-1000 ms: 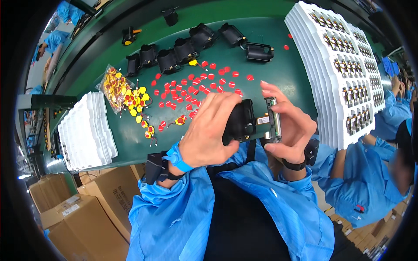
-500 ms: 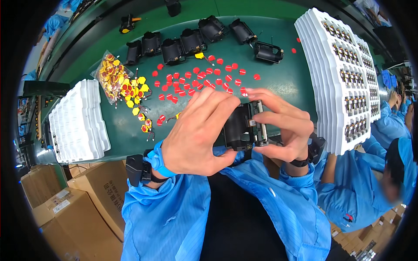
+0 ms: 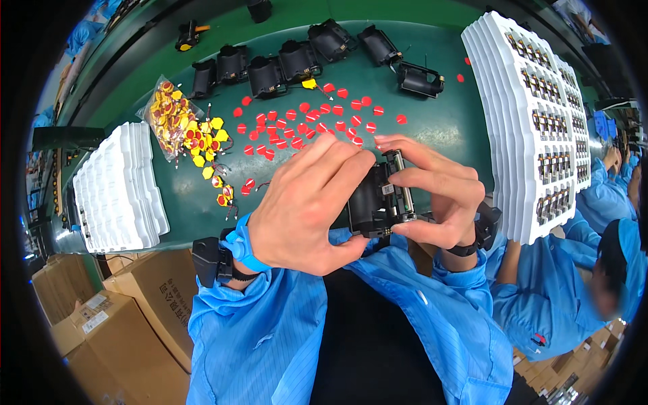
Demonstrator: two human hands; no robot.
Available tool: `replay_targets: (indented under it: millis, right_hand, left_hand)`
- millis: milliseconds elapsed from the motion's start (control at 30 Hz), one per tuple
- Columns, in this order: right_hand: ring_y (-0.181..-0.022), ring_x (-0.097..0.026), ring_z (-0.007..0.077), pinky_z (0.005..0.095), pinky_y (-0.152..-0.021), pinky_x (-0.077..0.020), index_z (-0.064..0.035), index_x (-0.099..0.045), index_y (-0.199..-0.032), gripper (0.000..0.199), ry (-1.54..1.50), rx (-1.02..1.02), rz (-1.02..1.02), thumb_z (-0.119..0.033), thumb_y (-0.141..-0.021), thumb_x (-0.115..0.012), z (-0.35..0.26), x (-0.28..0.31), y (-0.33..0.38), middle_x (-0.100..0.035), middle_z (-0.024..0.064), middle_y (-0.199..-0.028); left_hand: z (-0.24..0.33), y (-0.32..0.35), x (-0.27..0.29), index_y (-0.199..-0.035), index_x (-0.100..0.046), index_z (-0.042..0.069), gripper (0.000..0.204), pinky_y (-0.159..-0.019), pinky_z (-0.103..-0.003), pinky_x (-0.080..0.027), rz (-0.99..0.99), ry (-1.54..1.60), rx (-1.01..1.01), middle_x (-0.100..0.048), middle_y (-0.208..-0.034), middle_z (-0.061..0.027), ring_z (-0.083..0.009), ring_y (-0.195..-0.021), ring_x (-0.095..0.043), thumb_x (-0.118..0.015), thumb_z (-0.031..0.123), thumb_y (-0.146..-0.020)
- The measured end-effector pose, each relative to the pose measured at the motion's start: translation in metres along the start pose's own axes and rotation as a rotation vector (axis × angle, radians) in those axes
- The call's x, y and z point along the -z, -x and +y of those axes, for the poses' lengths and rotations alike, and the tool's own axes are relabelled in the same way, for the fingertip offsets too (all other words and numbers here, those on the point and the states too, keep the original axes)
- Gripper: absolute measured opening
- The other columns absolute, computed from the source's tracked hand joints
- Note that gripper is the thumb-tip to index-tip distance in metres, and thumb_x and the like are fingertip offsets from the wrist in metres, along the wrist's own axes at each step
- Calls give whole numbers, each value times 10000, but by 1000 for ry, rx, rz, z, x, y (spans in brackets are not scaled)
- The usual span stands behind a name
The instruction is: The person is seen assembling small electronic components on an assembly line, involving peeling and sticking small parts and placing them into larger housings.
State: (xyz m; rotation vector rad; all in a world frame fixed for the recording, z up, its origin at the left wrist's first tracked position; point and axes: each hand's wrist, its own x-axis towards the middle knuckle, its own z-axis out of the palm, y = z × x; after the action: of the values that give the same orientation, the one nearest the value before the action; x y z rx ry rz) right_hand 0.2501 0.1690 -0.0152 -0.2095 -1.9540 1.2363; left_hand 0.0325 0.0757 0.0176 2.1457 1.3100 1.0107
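My left hand (image 3: 304, 206) is closed around a black plastic housing (image 3: 365, 206), fingers over its far side and thumb at its near edge. At the housing's right side is a narrow black part with a shiny metal roller (image 3: 406, 200). My right hand (image 3: 449, 192) pinches that narrow part by its two ends, thumb at the near end and fingers at the far end and along it. The part touches the housing; whether it is seated in it, I cannot tell. My left palm hides much of the housing.
Red round stickers (image 3: 312, 116) lie scattered beyond my hands. To their left are yellow wired pieces (image 3: 207, 173) and a clear bag of them (image 3: 166, 111). Similar black housings (image 3: 299, 61) line the back. White trays (image 3: 121, 189) stand left; stacked trays (image 3: 503, 135) with small parts stand right, near a co-worker (image 3: 560, 290).
The narrow part with the roller has tilted slightly relative to the housing, its far end shifting left. Both hands keep their hold. The whole view has shifted a little.
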Motion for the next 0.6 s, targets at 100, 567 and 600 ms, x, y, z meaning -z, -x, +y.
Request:
replay_targets:
  millis: [100, 567, 600]
  right_hand:
    - [-1185, -612, 461, 509, -1023, -462, 110, -704, -1024, 510, -26, -27, 1, -104, -582, -844, 7, -3, 6, -633, 340, -1201]
    - [-1239, -562, 481, 522, -1052, -436, 93, -683, -1103, 447, -9, -22, -72, -166, -744, -743, 13, -15, 19, -581, 349, -1275]
    - [-1267, -535, 491, 531, -1059, -426, 89, -681, -1102, 432, 54, 3, -119, -163, -754, -726, 11, -15, 17, -565, 350, -1292]
  left_hand:
    - [-2, -2, 0, -1169, -583, -103, 740, -753, -425, -494, 21, 3, -17, -624, -1043, -215, -371, -877, -594, -783, 178, -514]
    - [-15, 9, -5, -1201, -596, -60, 717, -719, -375, -535, 115, 293, 89, -641, -986, -190, -326, -809, -657, -827, 154, -557]
    - [-15, 9, -6, -1203, -598, -59, 721, -730, -375, -538, 118, 289, 72, -644, -996, -195, -331, -814, -660, -826, 152, -552]
